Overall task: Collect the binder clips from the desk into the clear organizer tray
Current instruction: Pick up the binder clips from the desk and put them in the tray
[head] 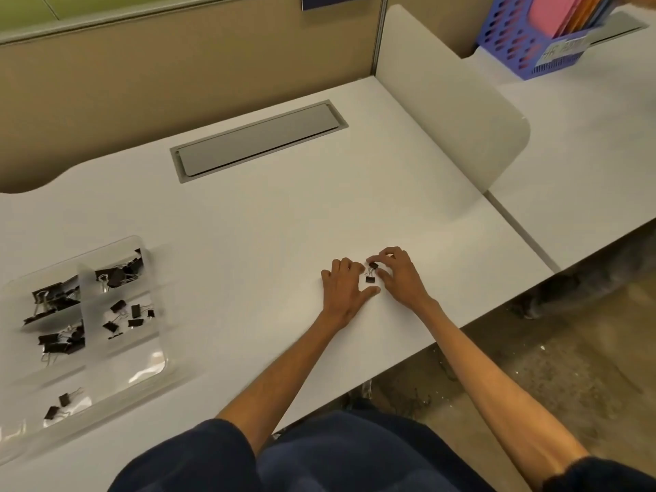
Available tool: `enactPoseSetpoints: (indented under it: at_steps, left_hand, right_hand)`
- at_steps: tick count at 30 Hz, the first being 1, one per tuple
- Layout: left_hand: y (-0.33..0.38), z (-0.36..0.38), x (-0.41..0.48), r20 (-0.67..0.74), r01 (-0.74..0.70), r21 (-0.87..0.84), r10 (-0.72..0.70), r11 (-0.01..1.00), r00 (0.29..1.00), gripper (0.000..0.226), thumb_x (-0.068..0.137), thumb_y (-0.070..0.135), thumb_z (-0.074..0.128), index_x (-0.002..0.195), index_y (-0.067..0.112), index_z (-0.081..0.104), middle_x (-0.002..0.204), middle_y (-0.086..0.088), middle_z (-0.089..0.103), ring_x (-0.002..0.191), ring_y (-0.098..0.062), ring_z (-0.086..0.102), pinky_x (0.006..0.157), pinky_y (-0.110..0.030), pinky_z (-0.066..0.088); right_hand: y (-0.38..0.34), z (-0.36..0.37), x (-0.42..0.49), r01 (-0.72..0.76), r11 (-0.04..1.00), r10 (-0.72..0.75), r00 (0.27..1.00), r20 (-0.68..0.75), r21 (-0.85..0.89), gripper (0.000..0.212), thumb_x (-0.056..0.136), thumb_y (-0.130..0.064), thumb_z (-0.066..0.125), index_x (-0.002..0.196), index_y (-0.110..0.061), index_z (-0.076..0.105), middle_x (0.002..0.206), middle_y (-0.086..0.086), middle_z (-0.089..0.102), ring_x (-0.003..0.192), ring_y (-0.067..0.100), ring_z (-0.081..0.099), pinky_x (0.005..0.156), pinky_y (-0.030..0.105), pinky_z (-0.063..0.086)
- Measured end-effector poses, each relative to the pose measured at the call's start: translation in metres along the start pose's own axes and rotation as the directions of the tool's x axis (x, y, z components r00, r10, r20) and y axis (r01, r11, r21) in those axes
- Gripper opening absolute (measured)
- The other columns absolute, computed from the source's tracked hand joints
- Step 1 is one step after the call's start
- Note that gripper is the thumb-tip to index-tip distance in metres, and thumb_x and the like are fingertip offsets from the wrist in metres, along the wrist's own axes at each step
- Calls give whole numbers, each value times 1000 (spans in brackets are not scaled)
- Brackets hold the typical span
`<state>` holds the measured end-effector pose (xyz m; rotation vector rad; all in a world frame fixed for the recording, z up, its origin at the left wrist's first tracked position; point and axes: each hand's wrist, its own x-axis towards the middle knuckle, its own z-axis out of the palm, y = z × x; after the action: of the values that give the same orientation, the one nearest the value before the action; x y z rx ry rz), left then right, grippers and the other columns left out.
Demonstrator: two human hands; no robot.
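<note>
At 3 o'clock from the clear organizer tray (142, 360), right hand (401, 278) pinches a binder clip (373, 266) on the desk (248, 225); left hand (342, 289) alongside, fingers relaxed, empty.

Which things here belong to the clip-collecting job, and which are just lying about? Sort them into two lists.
Job in hand:
loose binder clips on the desk, between the hands
left hand
right hand
clear organizer tray
sorted clips already in it

Lying about:
blue file basket
grey cable hatch
white divider panel
</note>
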<state>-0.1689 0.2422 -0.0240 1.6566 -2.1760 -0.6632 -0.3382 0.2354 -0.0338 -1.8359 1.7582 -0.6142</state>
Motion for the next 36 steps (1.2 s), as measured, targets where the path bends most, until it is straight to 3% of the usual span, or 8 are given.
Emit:
enactPoseSetpoints:
  at_steps: [3,10,14,19,26,32,36]
  left_hand:
    - [1,3,6,-36,14,9,-13,1000,999,41,82,51,62,108,20,61,107,3,55,104,-20,47,82,-36,32]
    - [-3,7,19,-95,50,29,-47,998,994,26,87,41,59,100,19,62,102,2,58,98,-22,50,80,-38,35]
    - [-6,4,22,-99,68,11,-67,998,993,20,89,38,58,97,20,62,100,3,59,97,-21,50,80,-37,36]
    - [-8,-5,24,-64,81,-151,-91,985,994,18,89,33,62,92,15,62,96,4,61,96,-19,49,80,-32,35]
    - [-10,-22,29,29,219,-382,-225,898,974,12,87,24,61,94,15,57,90,10,62,87,-13,54,74,-28,40]
    - [-22,-34,34,-51,165,-285,-187,944,981,20,94,11,48,111,10,57,102,-4,66,93,-23,57,77,-34,45]
    - [-34,-46,31,-109,192,-281,-230,940,967,26,96,11,44,118,11,57,110,-4,66,102,-24,57,85,-34,45]
  right_hand:
    - [6,-4,3,-7,999,7,1000,2,37,26,93,-16,60,116,-26,67,119,1,51,108,17,46,89,27,42]
    - [14,-7,6,-15,997,21,997,-71,81,23,90,-11,62,111,-18,65,106,-5,54,93,13,50,78,9,34]
    - [15,-6,10,-39,992,52,993,-101,123,22,89,-12,64,111,-16,64,105,-4,57,89,12,52,77,12,38]
    - [18,2,15,-35,997,42,993,-110,61,21,91,-16,62,111,-16,63,106,-3,56,98,12,51,84,28,44]
    - [13,3,18,-28,998,34,994,-108,56,19,91,-19,61,110,-21,59,107,-8,58,101,9,53,83,28,45]
    - [-9,5,35,1,991,7,998,-61,133,20,93,-17,56,112,-21,56,106,-10,58,93,7,51,81,28,45]
    - [-27,13,49,26,986,-24,1000,-14,162,18,93,-19,56,111,-22,57,103,-12,59,88,8,52,80,29,47]
